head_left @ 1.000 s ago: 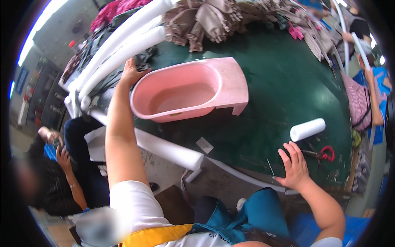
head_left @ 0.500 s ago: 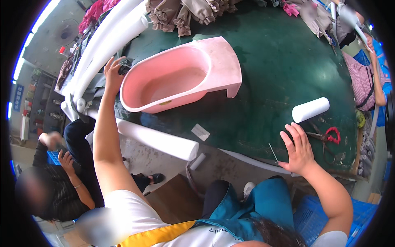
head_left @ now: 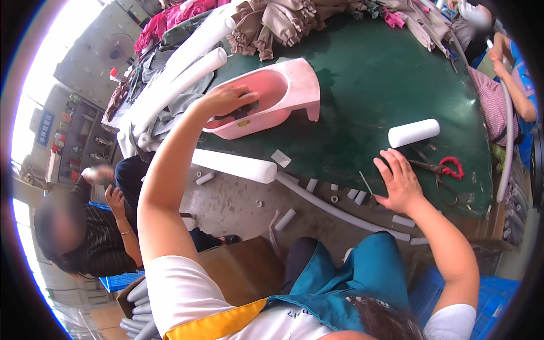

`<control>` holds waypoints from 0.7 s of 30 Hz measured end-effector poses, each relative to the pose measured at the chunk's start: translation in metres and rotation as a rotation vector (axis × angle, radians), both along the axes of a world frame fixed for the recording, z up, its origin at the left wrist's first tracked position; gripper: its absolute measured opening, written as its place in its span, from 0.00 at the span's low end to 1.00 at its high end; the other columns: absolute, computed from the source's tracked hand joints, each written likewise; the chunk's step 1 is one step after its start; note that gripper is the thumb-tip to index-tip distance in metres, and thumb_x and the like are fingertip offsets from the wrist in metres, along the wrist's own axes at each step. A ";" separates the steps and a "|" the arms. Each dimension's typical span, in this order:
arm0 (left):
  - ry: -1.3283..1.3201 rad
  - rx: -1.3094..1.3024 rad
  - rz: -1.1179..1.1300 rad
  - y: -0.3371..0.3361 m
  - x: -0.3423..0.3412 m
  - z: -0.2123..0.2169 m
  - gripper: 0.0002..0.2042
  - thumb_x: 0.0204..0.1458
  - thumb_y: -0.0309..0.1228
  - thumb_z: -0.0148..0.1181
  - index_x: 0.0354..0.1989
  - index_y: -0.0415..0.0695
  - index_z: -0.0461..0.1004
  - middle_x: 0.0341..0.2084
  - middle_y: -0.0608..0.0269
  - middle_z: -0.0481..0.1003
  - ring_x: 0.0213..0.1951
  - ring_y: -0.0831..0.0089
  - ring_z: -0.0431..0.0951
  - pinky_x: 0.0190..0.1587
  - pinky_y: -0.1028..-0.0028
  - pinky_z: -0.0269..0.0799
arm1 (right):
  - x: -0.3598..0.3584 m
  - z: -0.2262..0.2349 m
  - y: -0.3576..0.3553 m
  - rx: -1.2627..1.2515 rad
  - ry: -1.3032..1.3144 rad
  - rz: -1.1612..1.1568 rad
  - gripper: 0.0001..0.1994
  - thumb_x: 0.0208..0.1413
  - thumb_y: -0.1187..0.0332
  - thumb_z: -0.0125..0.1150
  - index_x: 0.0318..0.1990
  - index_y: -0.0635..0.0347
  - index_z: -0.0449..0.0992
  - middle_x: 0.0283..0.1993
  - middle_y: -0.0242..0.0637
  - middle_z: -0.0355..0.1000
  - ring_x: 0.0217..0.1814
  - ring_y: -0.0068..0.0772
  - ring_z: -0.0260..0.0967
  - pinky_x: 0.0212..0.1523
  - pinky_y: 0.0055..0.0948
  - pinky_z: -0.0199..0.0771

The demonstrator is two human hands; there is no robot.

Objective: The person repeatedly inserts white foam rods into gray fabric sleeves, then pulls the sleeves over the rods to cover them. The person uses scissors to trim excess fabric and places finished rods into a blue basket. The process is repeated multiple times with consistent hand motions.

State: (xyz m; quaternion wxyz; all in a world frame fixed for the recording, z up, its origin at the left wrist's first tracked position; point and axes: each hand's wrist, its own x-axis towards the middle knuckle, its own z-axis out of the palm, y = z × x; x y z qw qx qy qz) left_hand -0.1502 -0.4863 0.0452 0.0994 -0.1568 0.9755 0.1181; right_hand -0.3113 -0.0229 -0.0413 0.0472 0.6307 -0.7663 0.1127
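Note:
A pink plastic tub (head_left: 306,85) with a flat, raised end stands on the green table. My left hand (head_left: 229,99) reaches over its near left part, fingers curled on a small dark grey, cloth-like piece (head_left: 245,111) that partly hides under the palm. Toward the table's near right edge, my right hand (head_left: 399,181) is held with its fingers spread and nothing gripped. A thin white stick (head_left: 365,182) shows beside its thumb. Just beyond its fingertips lies a white foam-like cylinder (head_left: 413,133), with red-handled scissors (head_left: 450,168) to the right.
Long white tubes (head_left: 232,164) lie along the table's left and near side. Bunched brown fabric (head_left: 283,22) is piled at the back. Short grey tube pieces (head_left: 285,219) litter the floor. A person (head_left: 85,232) sits at left; another's arm (head_left: 515,85) shows at right.
My left hand has moved from beyond the tub's left end to over the tub, with the dark grey piece. My right hand stays spread near the edge. The view has shifted slightly.

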 end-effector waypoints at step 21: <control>-0.135 -0.147 -0.143 0.000 -0.011 -0.030 0.22 0.49 0.19 0.47 0.49 0.54 0.78 0.42 0.50 0.76 0.43 0.54 0.77 0.47 0.62 0.71 | 0.004 0.000 0.001 -0.017 -0.023 0.000 0.44 0.33 0.62 0.76 0.62 0.56 0.59 0.64 0.45 0.54 0.69 0.52 0.50 0.68 0.48 0.53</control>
